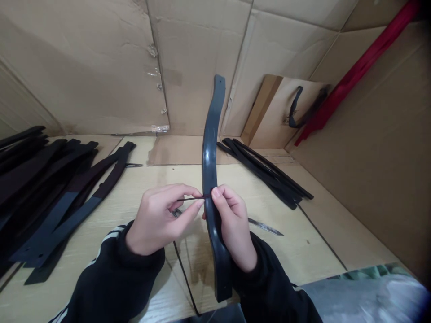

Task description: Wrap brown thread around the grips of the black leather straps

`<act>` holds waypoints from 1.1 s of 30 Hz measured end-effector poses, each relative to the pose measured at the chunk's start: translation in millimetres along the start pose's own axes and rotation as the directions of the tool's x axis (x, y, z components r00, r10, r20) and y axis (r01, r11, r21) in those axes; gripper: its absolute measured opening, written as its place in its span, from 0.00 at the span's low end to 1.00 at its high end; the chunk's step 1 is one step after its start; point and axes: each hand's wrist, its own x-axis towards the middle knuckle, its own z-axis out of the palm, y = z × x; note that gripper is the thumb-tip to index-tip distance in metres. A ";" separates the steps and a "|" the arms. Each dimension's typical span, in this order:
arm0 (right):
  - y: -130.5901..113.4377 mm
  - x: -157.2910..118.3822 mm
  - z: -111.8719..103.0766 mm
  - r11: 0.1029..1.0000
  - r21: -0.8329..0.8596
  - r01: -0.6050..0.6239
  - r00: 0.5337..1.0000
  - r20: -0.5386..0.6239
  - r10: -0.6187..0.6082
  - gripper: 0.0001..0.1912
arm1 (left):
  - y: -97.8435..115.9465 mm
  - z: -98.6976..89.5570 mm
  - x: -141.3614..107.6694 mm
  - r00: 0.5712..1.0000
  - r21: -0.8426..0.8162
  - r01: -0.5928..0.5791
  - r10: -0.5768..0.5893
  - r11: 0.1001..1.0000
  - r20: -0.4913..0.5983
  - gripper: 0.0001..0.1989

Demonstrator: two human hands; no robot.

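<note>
A long, curved dark strip (210, 152) with a glossy surface stands nearly upright in front of me, a small hole near its top end. My right hand (232, 220) grips it around the middle, thumb pressed on its face. Between the thumb and fingers of my left hand (168, 215) is a thin dark cord (184, 274), drawn taut to the strip's left edge near my right thumb. The cord's loose length hangs below my left hand toward the table's front edge. A pointed metal blade (266, 226) shows beyond my right wrist, partly hidden.
Many dark strips, some with wrapped sections (111, 179), are heaped at the left. Several black strips (266, 172) lie at the back right. Cardboard walls (198, 40) enclose the table (161, 175). A red strip (363, 67) hangs at the upper right.
</note>
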 end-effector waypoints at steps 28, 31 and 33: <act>1.6 -2.2 -0.6 0.997 0.073 -0.006 0.992 0.128 -0.003 0.15 | 3.2 -5.0 0.8 0.957 -0.231 0.251 -0.206 0.940 0.202 0.06; 1.4 -4.1 -0.9 0.994 0.108 -0.022 0.990 0.139 0.007 0.14 | 1.8 -6.9 2.5 0.929 -0.326 0.340 -0.259 0.882 0.266 0.07; 1.5 -5.5 -1.0 0.988 0.148 -0.052 0.989 0.142 0.031 0.15 | 0.8 -8.0 3.0 0.923 -0.374 0.362 -0.272 0.854 0.273 0.07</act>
